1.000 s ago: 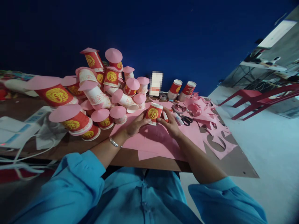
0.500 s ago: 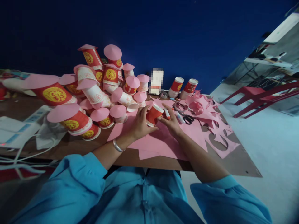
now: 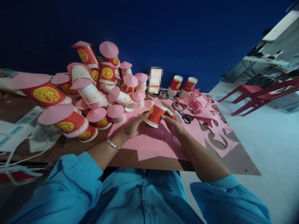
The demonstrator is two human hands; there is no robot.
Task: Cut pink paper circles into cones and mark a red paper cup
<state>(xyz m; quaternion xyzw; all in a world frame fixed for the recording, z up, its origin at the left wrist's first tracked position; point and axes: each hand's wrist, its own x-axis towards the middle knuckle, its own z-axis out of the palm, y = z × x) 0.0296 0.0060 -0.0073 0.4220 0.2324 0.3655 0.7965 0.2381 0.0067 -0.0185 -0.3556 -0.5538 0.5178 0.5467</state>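
A red paper cup (image 3: 156,115) with a yellow emblem and a white rim is tilted between my hands, above pink paper sheets (image 3: 161,144). My left hand (image 3: 135,126) is at the cup's left side, its fingertips against the wall. My right hand (image 3: 174,122) grips the right side, thumb in front and fingers partly hidden behind. A white tube with a red end (image 3: 170,113) shows between that thumb and forefinger; whether it is gripped I cannot tell. Black-handled scissors (image 3: 187,118) lie just right of this hand.
At left, several cups with pink paper cones (image 3: 107,74) are piled up. Two stacks of cups (image 3: 175,84) stand at the back. Pink paper scraps (image 3: 198,104) and a tape roll (image 3: 179,105) lie at right. A white power strip (image 3: 20,127) with cables sits far left; a red chair (image 3: 247,93) stands beyond the table.
The cup has turned, and its yellow emblem now shows on the left. My left hand has shifted left and its grip has loosened. My view has moved slightly.
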